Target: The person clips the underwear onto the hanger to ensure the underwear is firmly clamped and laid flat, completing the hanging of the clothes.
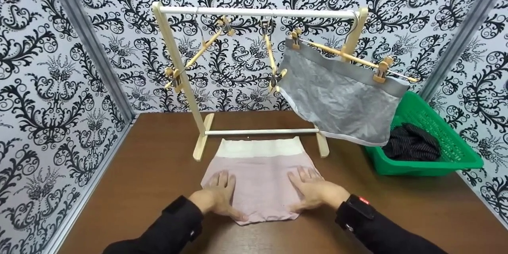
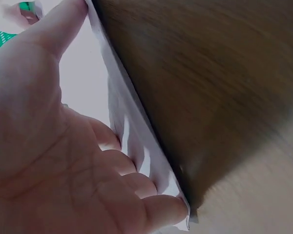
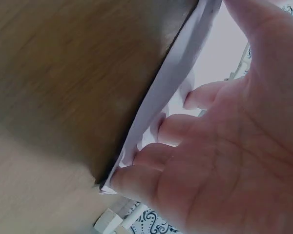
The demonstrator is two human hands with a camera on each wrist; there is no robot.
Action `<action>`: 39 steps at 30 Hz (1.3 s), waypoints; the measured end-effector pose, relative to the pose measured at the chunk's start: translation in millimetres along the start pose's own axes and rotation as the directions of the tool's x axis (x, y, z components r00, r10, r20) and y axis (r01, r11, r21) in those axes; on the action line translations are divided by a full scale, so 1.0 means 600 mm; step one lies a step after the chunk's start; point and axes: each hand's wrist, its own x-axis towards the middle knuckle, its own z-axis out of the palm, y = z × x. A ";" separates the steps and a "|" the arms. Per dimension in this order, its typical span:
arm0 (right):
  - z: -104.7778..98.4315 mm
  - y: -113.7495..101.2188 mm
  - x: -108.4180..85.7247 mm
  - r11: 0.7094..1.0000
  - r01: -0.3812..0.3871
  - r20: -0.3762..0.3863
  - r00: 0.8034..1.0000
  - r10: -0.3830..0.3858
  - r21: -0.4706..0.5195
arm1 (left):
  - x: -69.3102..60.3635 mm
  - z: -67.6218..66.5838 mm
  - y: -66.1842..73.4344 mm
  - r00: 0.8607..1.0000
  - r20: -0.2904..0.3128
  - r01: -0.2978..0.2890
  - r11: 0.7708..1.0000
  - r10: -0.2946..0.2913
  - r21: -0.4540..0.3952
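Pale pink underpants (image 1: 262, 182) with a cream waistband lie spread flat on the brown table, waistband away from me. My left hand (image 1: 217, 196) rests on their left side, fingers extended and thumb near the lower edge. On the right side, my right hand (image 1: 311, 188) presses the cloth in the same way, fingers spread. Up close in the left wrist view, the left hand's fingertips (image 2: 166, 207) touch the cloth along its edge. The right wrist view shows the right hand's fingertips (image 3: 124, 178) on the opposite edge.
Behind the cloth stands a wooden rack (image 1: 258, 12) with clip hangers. Grey underpants (image 1: 337, 91) hang clipped from the right hanger (image 1: 341, 52); the left hanger (image 1: 202, 49) and middle hanger (image 1: 270, 53) hold nothing. A green basket (image 1: 428, 166) with dark striped cloth (image 1: 412, 143) stands at right.
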 end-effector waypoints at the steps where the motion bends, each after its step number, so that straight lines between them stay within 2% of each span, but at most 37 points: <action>1: -0.006 -0.008 -0.005 1.000 -0.020 0.019 1.000 0.020 0.001 | 0.007 0.009 -0.006 1.000 -0.006 -0.007 1.000 0.007 0.011; 5: -0.022 -0.032 -0.025 0.997 -0.076 0.050 0.996 0.076 -0.010 | 0.026 0.033 -0.023 0.999 -0.030 -0.015 0.999 0.017 0.045; 8: -0.024 -0.037 -0.030 0.996 -0.091 0.049 0.995 0.092 -0.025 | 0.029 0.037 -0.025 0.999 -0.040 -0.014 0.998 0.017 0.064; 10: -0.016 -0.027 -0.024 0.996 -0.081 0.037 0.996 0.082 -0.024 | 0.029 0.037 -0.024 0.999 -0.035 -0.013 0.997 0.015 0.072; 14: 0.010 0.003 -0.004 0.999 -0.032 -0.004 0.999 0.032 -0.025 | 0.016 0.023 -0.011 1.000 -0.010 0.000 0.998 0.000 0.060; 16: 0.021 0.016 0.003 0.999 0.010 -0.030 0.999 -0.011 -0.034 | 0.003 0.005 0.000 1.000 0.017 0.011 0.999 -0.012 0.049; 20: -0.014 -0.009 -0.018 0.997 0.070 -0.054 0.996 -0.069 0.016 | -0.028 -0.040 0.020 0.999 0.041 0.009 1.000 -0.008 -0.010; 22: -0.031 -0.018 -0.024 0.994 0.105 -0.093 0.990 -0.102 0.026 | -0.036 -0.058 0.023 1.000 0.015 -0.005 0.999 0.006 -0.043; 25: -0.056 -0.021 -0.025 0.993 0.109 -0.136 0.985 -0.102 0.042 | -0.032 -0.074 0.014 0.998 -0.050 -0.040 0.996 0.036 -0.078; 28: -0.071 -0.014 -0.008 0.994 0.089 -0.137 0.987 -0.080 0.062 | -0.017 -0.081 0.000 0.996 -0.084 -0.037 0.993 0.027 -0.116; 33: -0.077 0.000 0.028 0.990 0.087 -0.078 0.994 -0.079 0.108 | 0.005 -0.079 -0.014 0.999 -0.047 -0.011 0.986 0.003 -0.165; 36: -0.073 0.006 0.042 0.990 0.079 -0.029 0.997 -0.076 0.119 | 0.010 -0.075 -0.015 1.000 -0.018 0.010 0.987 -0.013 -0.161; 39: -0.068 0.009 0.044 0.993 0.041 0.018 0.999 -0.043 0.115 | 0.009 -0.074 -0.009 1.000 -0.009 0.022 0.990 -0.023 -0.139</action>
